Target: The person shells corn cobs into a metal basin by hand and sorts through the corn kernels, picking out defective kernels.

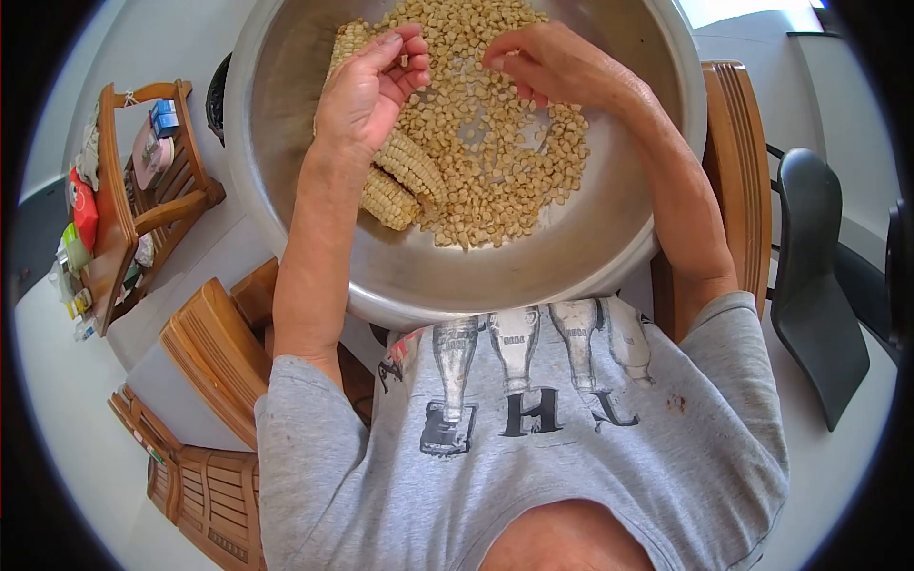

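Observation:
My left hand (367, 95) is raised over the left part of a wide metal basin (571, 271), palm turned up. Its fingers are loosely curled and apart, with no cob in them; a pale kernel-sized bit shows between thumb and fingers. To the right, my right hand (552, 65) hangs above the loose corn kernels (486, 190), fingertips drawn together. Whatever they pinch, if anything, is too small to see. Beneath my left wrist lie corn cobs (411, 164) with kernels on them, partly covered by my forearm. Another corn cob (348, 40) rests against the basin's left side.
Wooden chair arms (217, 347) flank me near the basin. At left stands a wooden shelf table (114, 214) with bags and boxes on it. A black chair (809, 276) is at right, and a slatted wooden seat (217, 500) is at lower left.

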A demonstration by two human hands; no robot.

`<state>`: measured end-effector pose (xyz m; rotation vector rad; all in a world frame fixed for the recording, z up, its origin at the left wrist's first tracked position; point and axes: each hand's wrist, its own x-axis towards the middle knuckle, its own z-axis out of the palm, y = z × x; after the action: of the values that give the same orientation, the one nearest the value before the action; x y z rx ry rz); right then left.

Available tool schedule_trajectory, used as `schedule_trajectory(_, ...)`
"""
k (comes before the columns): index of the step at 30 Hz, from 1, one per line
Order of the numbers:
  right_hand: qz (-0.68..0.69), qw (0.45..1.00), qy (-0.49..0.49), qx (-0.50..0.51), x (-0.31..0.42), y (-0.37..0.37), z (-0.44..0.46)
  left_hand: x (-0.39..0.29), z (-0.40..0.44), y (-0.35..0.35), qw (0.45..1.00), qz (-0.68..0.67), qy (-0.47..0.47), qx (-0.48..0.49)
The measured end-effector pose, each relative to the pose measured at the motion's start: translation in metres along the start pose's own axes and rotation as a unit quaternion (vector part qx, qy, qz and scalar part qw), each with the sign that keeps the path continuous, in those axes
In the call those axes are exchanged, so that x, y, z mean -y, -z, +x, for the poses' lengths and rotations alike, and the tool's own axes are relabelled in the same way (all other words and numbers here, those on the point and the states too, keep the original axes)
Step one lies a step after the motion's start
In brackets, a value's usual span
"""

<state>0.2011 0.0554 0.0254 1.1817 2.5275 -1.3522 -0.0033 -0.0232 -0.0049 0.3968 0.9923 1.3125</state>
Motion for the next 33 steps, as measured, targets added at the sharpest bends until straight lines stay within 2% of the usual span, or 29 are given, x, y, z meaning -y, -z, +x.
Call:
schedule_trajectory(2, -0.024, 0.998, 0.016, -0.053, -0.004, -0.002, 0.004, -0.003, 0.001, 0.0, 1.0, -0.003, -0.007, -0.008)
schedule_trajectory(5, -0.048, 0.995, 0.082, -0.036, -0.013, -0.024, 0.011, -0.006, 0.0, 0.0, 1.0, -0.01, -0.012, -0.013)
schedule_trajectory(8, -0.049, 0.992, 0.006, 0.112, 0.008, -0.038, 0.009, -0.01, -0.002, -0.001, 1.0, -0.01, -0.016, -0.018)
schedule_trajectory(11, -0.041, 0.957, 0.012, 0.288, 0.012, -0.044, 0.002, -0.008, -0.001, -0.001, 1.0, -0.016, -0.017, -0.015)
schedule_trajectory(12, -0.023, 0.955, 0.016, 0.296, 0.009, -0.042, 0.001, -0.008, -0.001, -0.001, 1.0, -0.016, -0.018, -0.016)
schedule_trajectory(15, 0.023, 0.988, 0.022, 0.154, 0.002, -0.021, 0.009, -0.011, -0.004, 0.0, 0.999, -0.017, -0.018, -0.019)
schedule_trajectory(16, 0.011, 0.999, 0.033, 0.041, 0.002, -0.014, 0.011, -0.012, -0.004, -0.001, 1.0, -0.016, -0.018, -0.018)
schedule_trajectory(19, -0.015, 0.986, 0.05, -0.158, -0.022, -0.018, 0.029, -0.013, -0.005, -0.007, 0.999, -0.007, -0.023, -0.034)
schedule_trajectory(21, -0.022, 0.978, 0.145, -0.146, -0.045, -0.038, 0.037, -0.009, -0.001, 0.0, 0.998, -0.028, -0.039, 0.039)
schedule_trajectory(23, -0.107, 0.977, 0.177, -0.053, -0.082, -0.05, 0.055, -0.003, -0.003, 0.004, 0.997, -0.005, -0.048, 0.066)
schedule_trajectory(24, -0.031, 0.958, 0.249, -0.14, -0.093, -0.062, 0.054, 0.001, -0.002, 0.002, 0.998, -0.002, -0.044, 0.035)
schedule_trajectory(25, -0.059, 0.943, 0.248, -0.215, -0.125, -0.103, 0.102, 0.006, 0.002, 0.002, 0.999, -0.011, -0.033, 0.0)
schedule_trajectory(26, -0.01, 0.993, 0.094, -0.074, -0.053, -0.048, 0.05, 0.008, 0.003, -0.001, 0.999, -0.012, -0.045, -0.006)
schedule_trajectory(27, 0.011, 0.991, 0.062, -0.117, -0.06, -0.058, 0.06, 0.005, 0.001, -0.007, 0.999, -0.03, -0.031, -0.015)
schedule_trajectory(28, 0.025, 0.997, -0.048, -0.055, -0.021, -0.029, 0.036, 0.006, 0.005, -0.011, 0.998, -0.044, -0.034, -0.019)
schedule_trajectory(31, -0.002, 0.988, 0.03, -0.149, -0.048, -0.057, 0.052, 0.008, 0.009, -0.008, 0.998, -0.047, -0.037, -0.035)
schedule_trajectory(33, 0.05, 0.998, -0.003, -0.033, -0.032, -0.041, 0.048, 0.005, 0.012, -0.008, 0.997, -0.052, -0.051, -0.024)
